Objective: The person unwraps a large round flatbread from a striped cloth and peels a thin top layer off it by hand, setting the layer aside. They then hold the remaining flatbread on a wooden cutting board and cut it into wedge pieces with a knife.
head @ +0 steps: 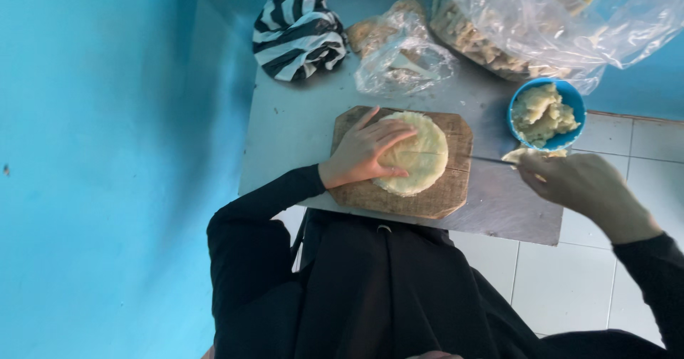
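The left hand (363,152) lies flat with fingers spread on a round pale dough (417,152), which sits on a wooden board (427,198) in the middle of the frame. The right hand (577,181) is closed around a thin knife (488,159) at the right. A blue bowl (514,109) of mash stands just above it on the grey tabletop (299,124).

- Bare metal table (299,145) left of the wooden cutting board (434,195): open passage for a hand.
- Back edge crowded: striped cloth (298,31), small plastic bag (402,56), large clear bag of pieces (527,24) (overhangs the blue bowl (570,102)).
- Right of board: narrow bare strip, partly taken by the right hand (573,181) with its knife (491,159).
- Board top taken by the flat dough round (420,159) and the left hand (363,152).
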